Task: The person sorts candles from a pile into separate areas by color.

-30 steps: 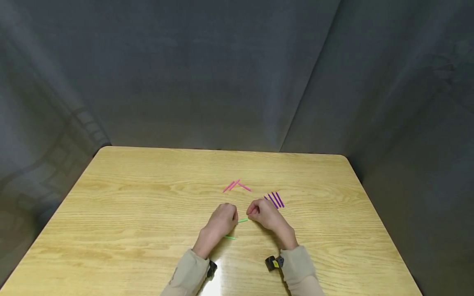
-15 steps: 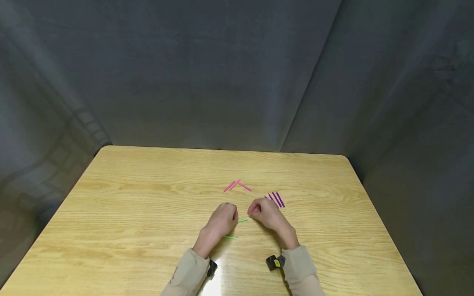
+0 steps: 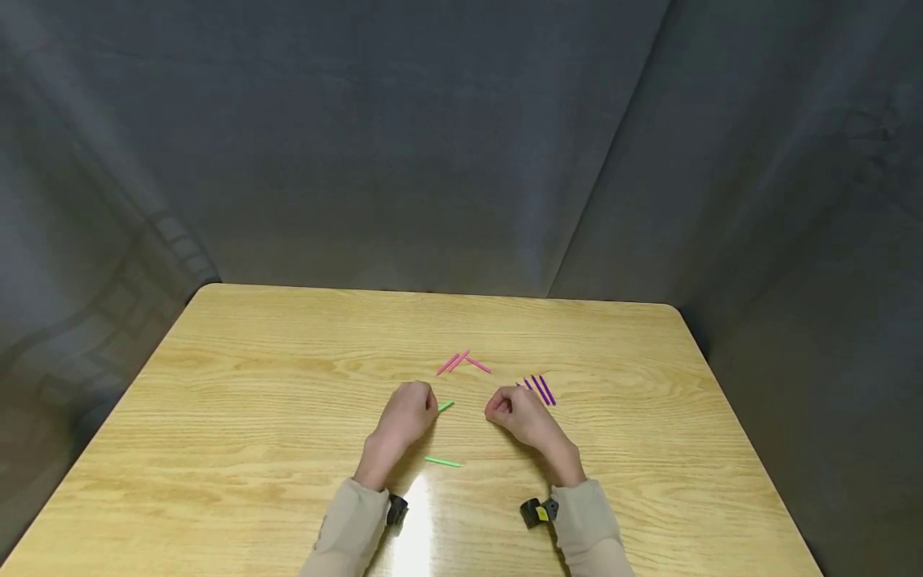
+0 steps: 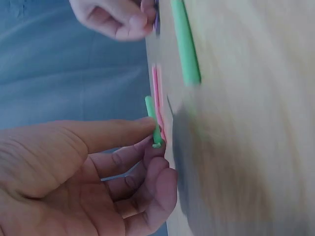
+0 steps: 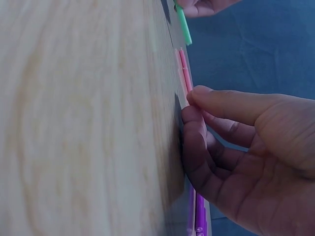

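My left hand (image 3: 406, 414) pinches a slim green stick (image 4: 151, 112) between thumb and index finger, held just above the table. One end of it shows a small nub in the left wrist view. A second green stick (image 3: 443, 462) lies on the table nearer the body, beside the left wrist. My right hand (image 3: 525, 417) hovers low over the wood with thumb and index fingertips together; nothing shows between them. Several purple sticks (image 3: 547, 390) lie in a slanted row just beyond the right hand, partly hidden by it.
Three pink sticks (image 3: 478, 365) lie farther back on the wooden table (image 3: 288, 344), two of them side by side. Dark curtains (image 3: 404, 144) hang behind and along the sides. Each wrist carries a small black camera (image 3: 532, 513).
My left hand has moved left and slightly away from the body, carrying the green stick, which now tilts more. The nearer green stick is more exposed. The right hand has barely moved.
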